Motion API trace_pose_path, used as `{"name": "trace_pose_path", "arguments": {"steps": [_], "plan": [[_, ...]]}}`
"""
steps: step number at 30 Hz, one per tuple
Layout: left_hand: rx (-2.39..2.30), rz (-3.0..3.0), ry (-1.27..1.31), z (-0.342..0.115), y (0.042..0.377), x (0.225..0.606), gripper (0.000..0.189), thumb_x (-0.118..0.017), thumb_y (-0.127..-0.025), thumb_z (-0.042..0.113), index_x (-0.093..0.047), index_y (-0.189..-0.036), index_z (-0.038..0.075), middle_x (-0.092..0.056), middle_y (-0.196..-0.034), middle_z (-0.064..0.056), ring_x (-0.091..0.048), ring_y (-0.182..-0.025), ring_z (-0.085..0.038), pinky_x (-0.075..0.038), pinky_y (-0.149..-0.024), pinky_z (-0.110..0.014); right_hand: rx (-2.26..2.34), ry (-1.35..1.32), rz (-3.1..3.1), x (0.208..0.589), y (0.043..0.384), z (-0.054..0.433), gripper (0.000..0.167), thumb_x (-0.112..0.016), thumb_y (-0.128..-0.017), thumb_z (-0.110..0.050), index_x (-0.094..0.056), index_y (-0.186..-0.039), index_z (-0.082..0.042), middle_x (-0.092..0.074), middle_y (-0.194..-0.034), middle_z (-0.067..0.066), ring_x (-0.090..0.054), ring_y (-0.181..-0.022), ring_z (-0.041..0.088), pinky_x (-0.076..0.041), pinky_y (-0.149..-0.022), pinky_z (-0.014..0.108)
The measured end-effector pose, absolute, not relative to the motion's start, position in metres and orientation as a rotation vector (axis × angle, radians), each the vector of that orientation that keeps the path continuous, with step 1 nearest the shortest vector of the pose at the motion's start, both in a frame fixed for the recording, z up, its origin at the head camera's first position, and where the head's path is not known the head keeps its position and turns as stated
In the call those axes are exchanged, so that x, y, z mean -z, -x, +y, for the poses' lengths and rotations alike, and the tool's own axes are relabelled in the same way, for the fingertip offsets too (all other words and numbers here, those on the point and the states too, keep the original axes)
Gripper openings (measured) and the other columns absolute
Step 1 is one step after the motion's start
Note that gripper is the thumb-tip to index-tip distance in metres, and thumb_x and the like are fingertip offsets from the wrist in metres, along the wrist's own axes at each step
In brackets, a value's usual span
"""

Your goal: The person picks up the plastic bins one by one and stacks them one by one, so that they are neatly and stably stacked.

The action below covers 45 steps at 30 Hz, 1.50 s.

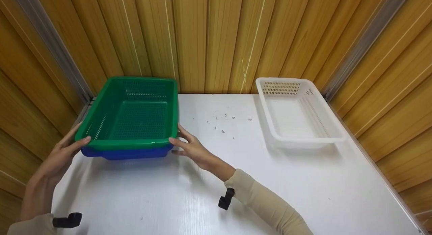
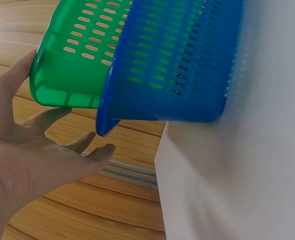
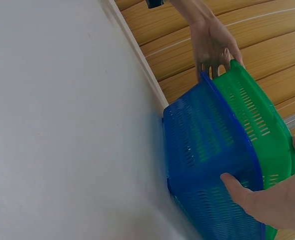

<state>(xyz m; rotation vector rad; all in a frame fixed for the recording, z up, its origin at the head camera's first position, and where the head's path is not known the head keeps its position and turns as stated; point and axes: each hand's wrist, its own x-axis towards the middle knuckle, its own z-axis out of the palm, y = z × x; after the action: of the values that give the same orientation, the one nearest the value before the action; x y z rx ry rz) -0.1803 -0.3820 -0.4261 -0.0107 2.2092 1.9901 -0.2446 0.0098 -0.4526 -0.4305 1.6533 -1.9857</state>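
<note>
The grip of the left hand (image 1: 60, 156) and right hand (image 1: 195, 151) pinches the green basket (image 1: 128, 145) by its near corners. It sits in the blue basket (image 1: 135, 154) over the bench (image 1: 141, 194). It looks light, stiff and smooth; the rim seems best to hold.

Wood-grain walls (image 1: 222, 42), white tabletop (image 1: 152, 194)
</note>
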Motion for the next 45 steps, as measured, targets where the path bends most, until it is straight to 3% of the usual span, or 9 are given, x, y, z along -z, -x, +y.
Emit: {"name": "trace_pose_path", "arguments": {"steps": [8,16,27,32,35,39,42,45], "plan": [[-2.018,2.131,-0.002,-0.390,0.182,0.448,0.073,-0.046,-0.110,0.026,0.001,-0.164,0.040,0.026,-0.170,-0.006,0.020,-0.156,-0.040,0.012,-0.122,-0.068,2.027,0.408,1.638,0.460,0.242,0.005,0.076,-0.063,-0.101,-0.015,-0.022,-0.164,-0.024,-0.039,-0.157,0.017,-0.057,-0.129,0.023,-0.055,-0.104,0.048],[-1.787,2.253,0.009,-0.391,0.179,0.458,0.080,-0.049,-0.108,0.035,0.010,-0.161,0.043,0.028,-0.168,-0.012,0.017,-0.154,-0.048,0.010,-0.117,-0.077,2.115,0.328,1.642,0.468,0.244,0.001,0.079,-0.071,-0.093,-0.004,-0.032,-0.161,-0.012,-0.043,-0.153,0.025,-0.061,-0.132,0.029,-0.050,-0.105,0.054],[-1.684,2.319,0.043,-0.390,0.175,0.465,0.080,-0.043,-0.109,0.043,0.019,-0.158,0.039,0.030,-0.167,-0.013,0.008,-0.155,-0.050,-0.009,-0.121,-0.073,2.103,0.341,1.629,0.474,0.246,0.001,0.079,-0.071,-0.093,-0.005,-0.032,-0.161,-0.014,-0.050,-0.148,0.022,-0.063,-0.127,0.026,-0.054,-0.102,0.051],[-1.757,2.288,-0.028,-0.390,0.177,0.468,0.074,-0.041,-0.111,0.039,0.013,-0.161,0.040,0.011,-0.171,-0.020,-0.017,-0.153,-0.032,-0.016,-0.122,-0.068,2.049,0.289,1.652,0.469,0.248,-0.001,0.081,-0.071,-0.093,-0.008,-0.029,-0.161,-0.017,-0.046,-0.152,0.019,-0.064,-0.123,0.025,-0.055,-0.103,0.050],[-1.821,2.242,-0.070,-0.389,0.178,0.471,0.073,-0.042,-0.111,0.035,0.008,-0.163,0.038,0.005,-0.170,-0.022,-0.030,-0.144,-0.015,-0.033,-0.122,-0.048,2.029,0.248,1.646,0.468,0.250,-0.001,0.082,-0.071,-0.092,-0.009,-0.027,-0.162,-0.016,-0.043,-0.155,0.018,-0.064,-0.122,0.024,-0.051,-0.108,0.050],[-1.890,2.194,-0.113,-0.386,0.181,0.475,0.073,-0.043,-0.111,0.032,0.006,-0.165,0.032,0.004,-0.170,-0.023,-0.040,-0.132,0.004,-0.048,-0.103,-0.018,2.038,0.243,1.614,0.469,0.253,-0.001,0.083,-0.069,-0.092,-0.008,-0.025,-0.162,-0.012,-0.040,-0.158,0.018,-0.059,-0.130,0.025,-0.043,-0.116,0.051],[-1.939,2.149,-0.138,-0.384,0.181,0.476,0.071,-0.041,-0.111,0.029,0.005,-0.166,0.025,0.001,-0.168,-0.023,-0.048,-0.124,0.012,-0.049,-0.099,-0.014,2.058,0.249,1.566,0.471,0.253,-0.001,0.084,-0.067,-0.092,-0.008,-0.023,-0.163,-0.012,-0.035,-0.162,0.017,-0.055,-0.136,0.027,-0.038,-0.120,0.051],[-1.966,2.100,-0.160,-0.383,0.182,0.476,0.070,-0.039,-0.112,0.028,0.006,-0.166,0.025,0.001,-0.167,-0.023,-0.050,-0.122,0.013,-0.049,-0.100,-0.015,2.082,0.257,1.509,0.474,0.252,-0.001,0.085,-0.066,-0.093,-0.008,-0.021,-0.164,-0.014,-0.031,-0.163,0.017,-0.051,-0.139,0.029,-0.035,-0.122,0.052]]}}
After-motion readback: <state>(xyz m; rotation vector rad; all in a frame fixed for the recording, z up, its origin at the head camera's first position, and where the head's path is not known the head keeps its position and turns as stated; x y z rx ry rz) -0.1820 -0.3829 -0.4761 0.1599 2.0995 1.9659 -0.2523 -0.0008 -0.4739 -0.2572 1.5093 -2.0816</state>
